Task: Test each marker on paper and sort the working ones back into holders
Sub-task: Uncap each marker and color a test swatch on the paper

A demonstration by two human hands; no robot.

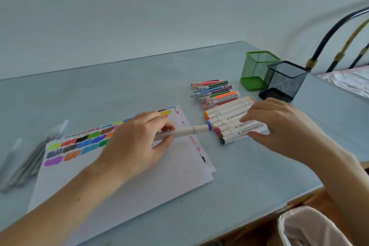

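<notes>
A person sits at a pale grey-blue table [249, 175], seen from a head-worn camera looking down at both bare hands. The left hand [137, 146] hovers over a white sheet of paper [139, 189] that lies toward the table's left side; its thumb and fingers are clamped round a white marker with a blue end cap [185, 131], held nearly level with the cap pointing right, past the paper's right edge. The paper carries rows of coloured test swatches [79, 146] along its far edge, and a second sheet shows just beneath it.

The right hand [279, 126] rests on a row of thick white markers with coloured end caps [229, 124] lying side by side just beside the paper; its fingers are spread and fairly straight, with the fingertips touching the barrels. Beyond this row lies a cluster of thin coloured pens [214, 92]. Near the table's far right corner stand two square mesh holders, touching: a green mesh holder [257, 70] and a black mesh holder [283, 80].

A blurred bundle of grey pens [30, 162] lies at the table's left edge. A white-lined waste bin [307, 227] sits below the near right edge.
</notes>
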